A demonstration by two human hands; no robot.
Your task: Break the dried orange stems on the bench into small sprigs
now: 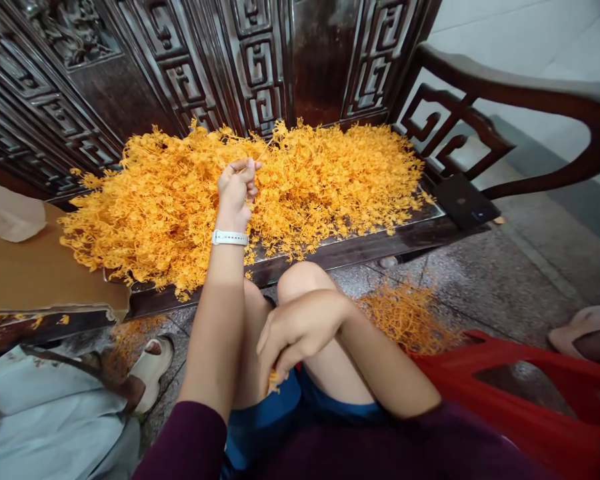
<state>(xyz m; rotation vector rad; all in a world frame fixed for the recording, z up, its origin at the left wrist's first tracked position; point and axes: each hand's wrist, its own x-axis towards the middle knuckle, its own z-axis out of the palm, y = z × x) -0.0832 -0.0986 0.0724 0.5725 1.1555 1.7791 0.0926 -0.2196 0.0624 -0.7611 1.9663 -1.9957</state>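
Note:
A big heap of small orange plastic sprigs (320,180) covers the seat of a dark carved wooden bench (360,250). My left hand (237,187), with a white watch strap on the wrist, reaches into the heap and pinches a sprig between thumb and fingers. My right hand (293,333) rests in my lap over my knees, fingers curled around a few orange pieces (274,381).
A black phone (465,200) lies on the bench's right end by the armrest. Brown cardboard (35,273) covers the bench's left part. More orange sprigs (405,317) lie on the stone floor. A red plastic bag (525,407) is at the right; a light bag (55,413) and a sandal at the left.

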